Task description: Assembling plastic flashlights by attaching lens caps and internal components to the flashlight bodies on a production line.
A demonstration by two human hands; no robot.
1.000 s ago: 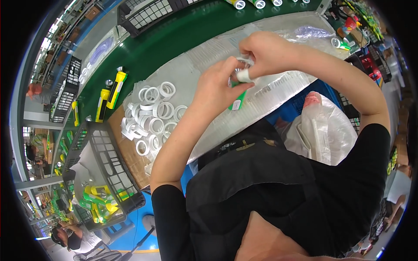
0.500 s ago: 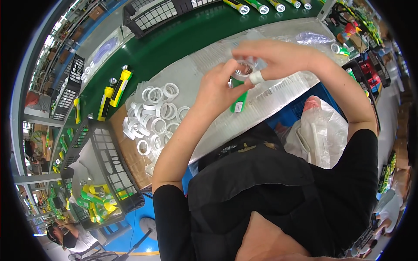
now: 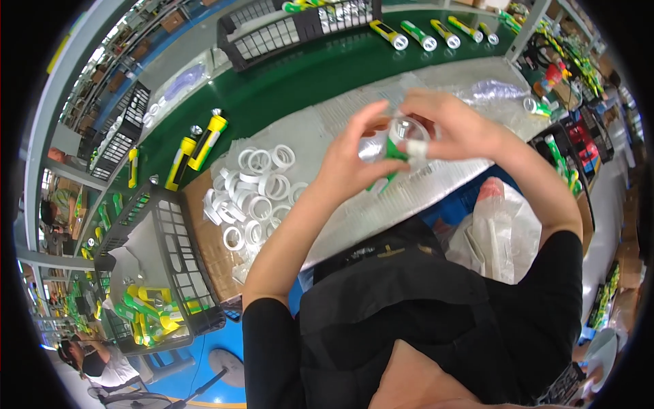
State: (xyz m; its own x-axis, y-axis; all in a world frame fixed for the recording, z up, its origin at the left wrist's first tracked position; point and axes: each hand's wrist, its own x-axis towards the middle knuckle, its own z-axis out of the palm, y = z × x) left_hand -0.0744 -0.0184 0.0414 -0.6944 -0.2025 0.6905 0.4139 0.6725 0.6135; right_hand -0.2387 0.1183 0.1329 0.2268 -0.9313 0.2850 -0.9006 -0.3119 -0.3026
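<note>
In front of me a green flashlight [image 3: 394, 151] is held tilted, its clear round head [image 3: 409, 129] turned up and slightly blurred. My left hand [image 3: 361, 153] is closed around its body from the left, thumb across the front. From the right, my right hand [image 3: 449, 126] curls its fingers around the head, with a white band [image 3: 413, 150] about one finger. Part of the flashlight is hidden behind my fingers. Left of my left forearm lies a loose pile of white plastic rings [image 3: 255, 194] on cardboard.
Two yellow flashlights [image 3: 208, 142] lie on the green belt [image 3: 272, 88] at the left. A row of flashlights [image 3: 446, 34] lies at the far side, beside a black crate [image 3: 262, 44]. Another crate [image 3: 180, 252] with flashlights stands left. A white plastic bag [image 3: 501, 225] is near my right arm.
Both hands and the flashlight have shifted slightly right. My right fingers, earlier stretched over the flashlight's head, now curl around it. The whole view has tilted a little.
</note>
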